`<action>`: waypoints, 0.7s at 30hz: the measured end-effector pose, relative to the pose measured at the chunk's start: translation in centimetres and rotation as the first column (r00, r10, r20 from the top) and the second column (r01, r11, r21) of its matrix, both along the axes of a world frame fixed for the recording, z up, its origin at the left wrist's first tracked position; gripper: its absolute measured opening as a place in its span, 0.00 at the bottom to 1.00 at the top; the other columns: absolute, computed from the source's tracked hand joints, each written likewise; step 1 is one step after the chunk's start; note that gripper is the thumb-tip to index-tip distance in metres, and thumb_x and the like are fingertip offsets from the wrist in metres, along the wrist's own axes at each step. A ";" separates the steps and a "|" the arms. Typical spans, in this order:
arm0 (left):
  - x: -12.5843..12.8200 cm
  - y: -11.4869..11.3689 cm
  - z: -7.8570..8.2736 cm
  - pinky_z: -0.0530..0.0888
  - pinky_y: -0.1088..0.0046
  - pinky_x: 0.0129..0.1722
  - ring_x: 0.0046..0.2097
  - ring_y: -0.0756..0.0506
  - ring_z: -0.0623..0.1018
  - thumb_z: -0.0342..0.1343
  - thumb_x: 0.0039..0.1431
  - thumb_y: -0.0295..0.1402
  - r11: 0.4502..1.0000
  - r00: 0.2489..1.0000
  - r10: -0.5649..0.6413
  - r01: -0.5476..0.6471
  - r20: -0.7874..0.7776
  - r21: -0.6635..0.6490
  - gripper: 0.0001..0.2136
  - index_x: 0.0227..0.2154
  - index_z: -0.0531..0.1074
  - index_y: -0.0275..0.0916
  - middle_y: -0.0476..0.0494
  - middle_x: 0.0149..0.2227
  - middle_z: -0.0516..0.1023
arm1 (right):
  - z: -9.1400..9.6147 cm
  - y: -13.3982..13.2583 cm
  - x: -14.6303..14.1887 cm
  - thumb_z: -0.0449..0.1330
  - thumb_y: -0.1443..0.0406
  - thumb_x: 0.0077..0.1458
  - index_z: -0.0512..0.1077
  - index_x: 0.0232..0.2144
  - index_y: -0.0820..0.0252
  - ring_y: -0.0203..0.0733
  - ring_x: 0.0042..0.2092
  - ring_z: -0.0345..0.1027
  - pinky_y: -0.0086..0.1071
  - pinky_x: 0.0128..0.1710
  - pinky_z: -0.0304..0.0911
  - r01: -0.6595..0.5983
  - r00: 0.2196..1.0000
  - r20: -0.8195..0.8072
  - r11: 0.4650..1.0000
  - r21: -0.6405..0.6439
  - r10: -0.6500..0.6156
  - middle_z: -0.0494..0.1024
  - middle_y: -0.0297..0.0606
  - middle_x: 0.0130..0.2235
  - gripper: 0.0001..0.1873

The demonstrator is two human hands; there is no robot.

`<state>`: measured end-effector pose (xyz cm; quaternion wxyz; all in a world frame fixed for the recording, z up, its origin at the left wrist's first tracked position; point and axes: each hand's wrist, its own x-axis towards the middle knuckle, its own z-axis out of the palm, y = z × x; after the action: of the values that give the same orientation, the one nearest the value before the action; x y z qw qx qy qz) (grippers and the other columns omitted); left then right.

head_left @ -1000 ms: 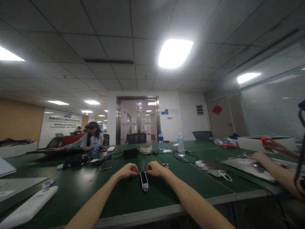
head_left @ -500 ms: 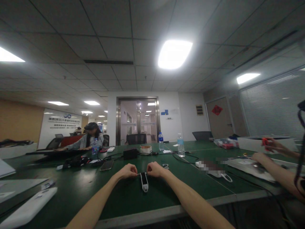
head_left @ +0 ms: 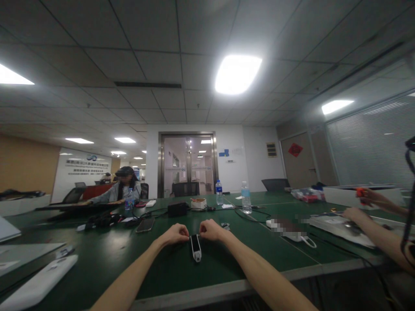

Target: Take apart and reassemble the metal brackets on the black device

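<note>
A slim black-and-white device (head_left: pixel 196 248) lies lengthwise on the green table between my two hands, its rounded white end toward me. My left hand (head_left: pixel 175 234) is closed in a pinch at the left of the device's far end. On the other side, my right hand (head_left: pixel 211 230) pinches close against the far right corner. Whatever sits between the fingertips of either hand is too small to make out. Just behind my right hand lies a small grey item (head_left: pixel 225 226).
A phone (head_left: pixel 145 225), black adapter (head_left: pixel 177 209), cables and water bottles (head_left: pixel 246 198) lie beyond my hands. A white power strip-like block (head_left: pixel 288 232) is at right, near another person's hands (head_left: pixel 356 216). A white case (head_left: pixel 40 283) lies front left. Another person sits far left.
My left hand has shifted slightly right, closer to the device. The device's far end has moved a little left. My right hand has barely moved.
</note>
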<state>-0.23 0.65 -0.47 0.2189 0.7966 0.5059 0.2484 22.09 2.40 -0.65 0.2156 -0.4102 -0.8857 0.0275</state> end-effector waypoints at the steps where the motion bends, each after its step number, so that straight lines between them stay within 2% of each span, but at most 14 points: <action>1: 0.0 -0.1 0.1 0.67 0.75 0.29 0.29 0.48 0.73 0.61 0.41 0.40 1.000 1.000 -0.002 0.002 -0.017 0.016 0.15 0.30 0.73 0.34 0.49 0.25 0.74 | 0.0 0.1 0.0 0.57 0.69 0.47 0.77 0.33 0.59 0.37 0.35 0.73 0.25 0.34 0.61 0.001 1.000 0.001 1.000 0.011 -0.001 0.80 0.36 0.35 0.11; 8: 0.3 -0.3 0.7 0.68 0.74 0.33 0.34 0.47 0.74 0.58 0.46 0.39 0.977 0.997 0.039 -0.026 -0.059 0.210 0.14 0.33 0.75 0.34 0.46 0.32 0.77 | -0.1 0.2 -0.2 0.57 0.68 0.49 0.76 0.33 0.61 0.36 0.34 0.70 0.25 0.32 0.58 -0.045 0.996 -0.072 0.990 0.132 0.055 0.79 0.36 0.33 0.10; 13: 0.9 0.0 0.6 0.67 0.75 0.34 0.34 0.47 0.73 0.55 0.50 0.40 0.953 0.999 -0.016 0.026 -0.038 0.303 0.14 0.33 0.76 0.35 0.46 0.32 0.77 | 0.1 -0.7 -1.1 0.58 0.68 0.51 0.76 0.34 0.62 0.34 0.33 0.69 0.24 0.32 0.58 -0.114 0.970 -0.195 0.982 0.153 0.143 0.79 0.35 0.33 0.08; 21: 0.9 0.9 -0.1 0.67 0.75 0.32 0.32 0.48 0.73 0.58 0.49 0.46 0.969 0.992 -0.108 0.090 0.069 0.229 0.18 0.31 0.74 0.33 0.47 0.28 0.76 | 0.1 -0.9 -1.3 0.61 0.68 0.51 0.76 0.34 0.61 0.33 0.32 0.68 0.24 0.31 0.58 -0.142 0.943 -0.292 0.986 0.090 0.162 0.78 0.33 0.31 0.06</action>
<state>0.71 1.56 -0.53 0.1593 0.8298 0.4248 0.3249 20.77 1.46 -0.57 0.3575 -0.3243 -0.8725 0.0757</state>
